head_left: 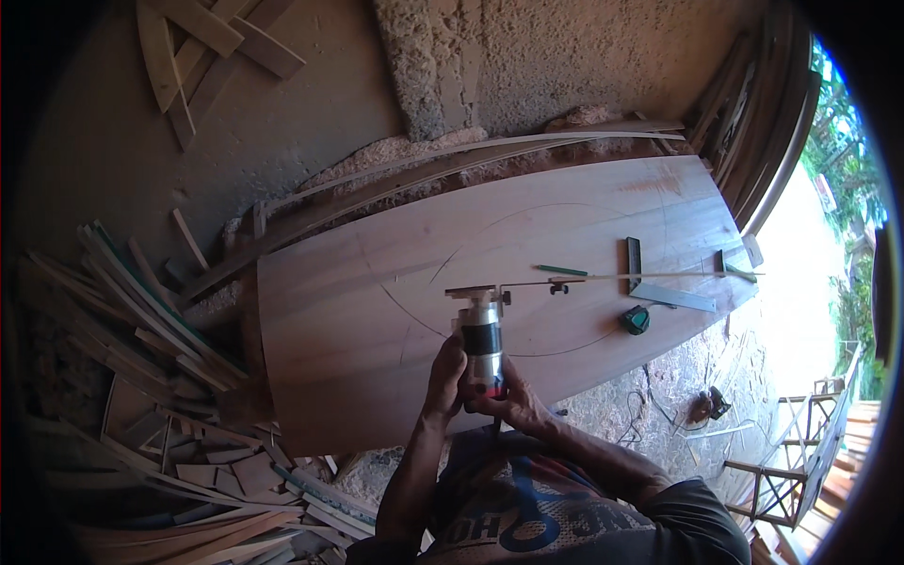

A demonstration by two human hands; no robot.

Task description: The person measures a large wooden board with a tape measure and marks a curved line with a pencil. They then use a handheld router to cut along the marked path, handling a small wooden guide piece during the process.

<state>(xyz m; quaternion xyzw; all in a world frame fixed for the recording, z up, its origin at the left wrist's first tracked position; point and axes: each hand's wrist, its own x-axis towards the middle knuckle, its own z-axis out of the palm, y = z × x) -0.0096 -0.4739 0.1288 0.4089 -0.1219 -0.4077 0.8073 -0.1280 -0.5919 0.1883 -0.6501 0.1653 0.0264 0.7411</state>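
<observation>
Both my hands hold a trim router (483,347) with a silver and black body over a large pale wooden board (320,377). My left hand (446,381) wraps its left side, and my right hand (513,400) grips the lower right end near a red part. The router is tilted, its flat base pointing away from me. A thin metal guide rod (527,283) with a black knob (559,286) reaches right from the base. Curved and short lines are marked on the board. Right of the router lie a green pencil (561,270), a try square (634,264) and a tape measure (635,320).
A second square-like tool (736,267) lies at the board's right end. Long timber strips (443,174) run along the far edge. Wood offcuts (160,330) pile up on the left. A corded power tool (708,405) sits on the floor at right, near a metal frame (786,461).
</observation>
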